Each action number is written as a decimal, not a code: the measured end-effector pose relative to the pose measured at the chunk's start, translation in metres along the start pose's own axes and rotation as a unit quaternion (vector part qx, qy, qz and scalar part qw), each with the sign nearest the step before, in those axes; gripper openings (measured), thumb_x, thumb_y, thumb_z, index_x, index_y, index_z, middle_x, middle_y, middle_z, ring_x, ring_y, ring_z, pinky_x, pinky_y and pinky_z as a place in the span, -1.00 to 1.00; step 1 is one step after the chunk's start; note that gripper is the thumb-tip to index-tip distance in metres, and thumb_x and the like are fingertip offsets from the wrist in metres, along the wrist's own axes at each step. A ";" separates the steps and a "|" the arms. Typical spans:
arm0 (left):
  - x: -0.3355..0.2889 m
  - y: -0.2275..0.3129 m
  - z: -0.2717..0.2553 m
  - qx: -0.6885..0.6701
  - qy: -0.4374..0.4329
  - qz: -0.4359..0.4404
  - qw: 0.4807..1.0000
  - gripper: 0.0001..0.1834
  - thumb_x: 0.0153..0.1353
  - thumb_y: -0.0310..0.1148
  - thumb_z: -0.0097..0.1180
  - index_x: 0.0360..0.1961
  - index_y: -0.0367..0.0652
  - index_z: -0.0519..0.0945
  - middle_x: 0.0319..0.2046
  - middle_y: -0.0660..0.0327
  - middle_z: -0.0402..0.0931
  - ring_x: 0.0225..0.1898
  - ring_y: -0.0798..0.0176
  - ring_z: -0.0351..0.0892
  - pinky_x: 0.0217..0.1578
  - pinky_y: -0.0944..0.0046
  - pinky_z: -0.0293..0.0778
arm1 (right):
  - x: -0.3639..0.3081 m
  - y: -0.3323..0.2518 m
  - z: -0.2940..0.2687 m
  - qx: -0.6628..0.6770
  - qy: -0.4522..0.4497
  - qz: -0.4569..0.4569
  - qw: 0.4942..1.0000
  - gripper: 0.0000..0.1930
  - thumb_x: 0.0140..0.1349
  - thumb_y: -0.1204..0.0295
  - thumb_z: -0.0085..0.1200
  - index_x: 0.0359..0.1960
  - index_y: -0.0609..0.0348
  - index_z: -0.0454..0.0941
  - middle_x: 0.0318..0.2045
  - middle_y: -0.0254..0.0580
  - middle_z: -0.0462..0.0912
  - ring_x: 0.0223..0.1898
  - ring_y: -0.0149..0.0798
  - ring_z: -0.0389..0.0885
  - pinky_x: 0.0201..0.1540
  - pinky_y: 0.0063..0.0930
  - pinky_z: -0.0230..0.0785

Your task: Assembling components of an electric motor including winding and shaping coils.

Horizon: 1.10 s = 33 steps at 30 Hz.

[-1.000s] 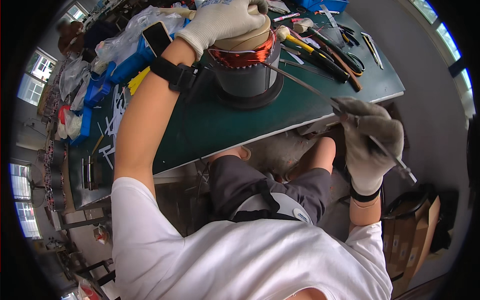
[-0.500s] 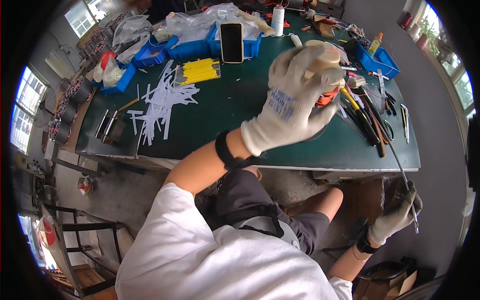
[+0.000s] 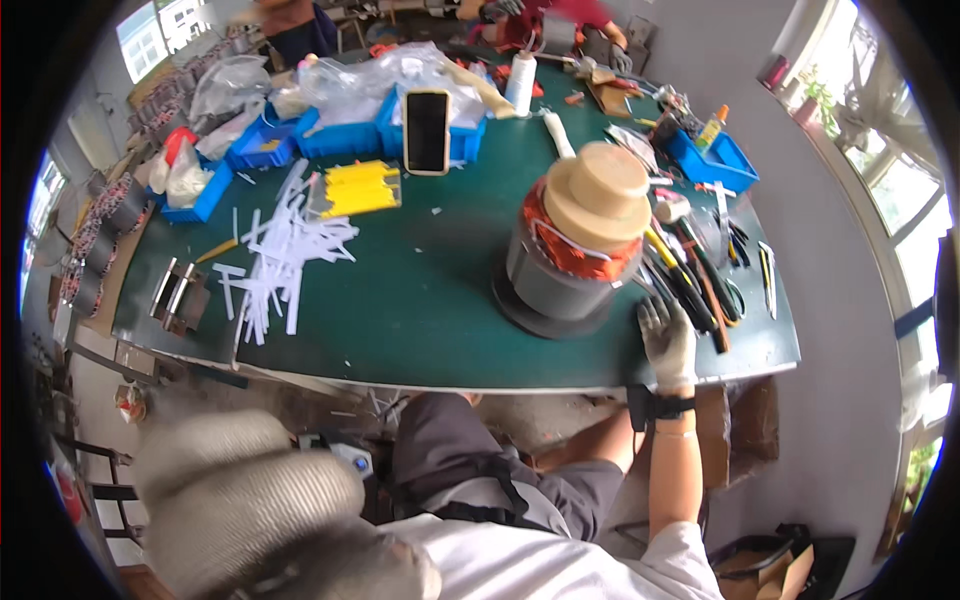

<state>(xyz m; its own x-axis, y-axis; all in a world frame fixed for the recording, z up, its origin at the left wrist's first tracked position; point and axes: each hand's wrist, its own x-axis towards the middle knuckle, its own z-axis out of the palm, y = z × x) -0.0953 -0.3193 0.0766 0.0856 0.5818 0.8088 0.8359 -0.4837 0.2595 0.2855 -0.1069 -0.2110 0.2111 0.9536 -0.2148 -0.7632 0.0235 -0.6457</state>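
A grey motor stator [image 3: 560, 275] with orange-red copper windings [image 3: 575, 250] stands upright on a dark round base at the table's right half. On its top sits a stepped cream-coloured block [image 3: 600, 195]. My gloved right hand [image 3: 667, 340] lies at the table's near edge, just right of the stator, fingers apart and nothing visible in them. Beside its fingertips is a bunch of long-handled tools [image 3: 695, 285]. My gloved left hand [image 3: 260, 500] looms large and blurred at the lower left, close to the camera and away from the table; what its fingers hold, if anything, is hidden.
White paper strips [image 3: 280, 265], yellow strips [image 3: 360, 188] and a propped phone [image 3: 427, 132] are on the left and middle. Blue bins [image 3: 345, 135] line the back; another blue bin [image 3: 730, 170] stands at right. A co-worker in red [image 3: 565, 20] is at the far side.
My left hand has left the cream block and swung down to the lower left. My right hand has come up to the table edge; the metal rod it held is no longer seen in it.
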 end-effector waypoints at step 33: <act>0.032 -0.478 0.233 0.113 -0.514 -0.251 0.812 -0.16 0.37 0.29 -0.17 0.50 0.00 0.16 0.48 0.02 0.12 0.50 -0.07 0.07 0.45 0.01 0.04 | -0.036 0.026 -0.007 -0.583 0.072 -0.328 0.739 -0.80 0.42 0.62 -0.08 -0.01 0.33 0.54 -0.15 -0.15 0.62 -0.13 -0.31 0.58 0.00 -0.44 0.45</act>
<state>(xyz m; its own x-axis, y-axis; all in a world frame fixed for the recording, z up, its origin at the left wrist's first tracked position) -0.3658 0.0827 -0.1450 0.0140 0.9636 -0.2670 0.9738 0.0475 0.2223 0.2629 -0.1425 -0.2251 0.4290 0.8080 0.4039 0.5612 0.1120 -0.8201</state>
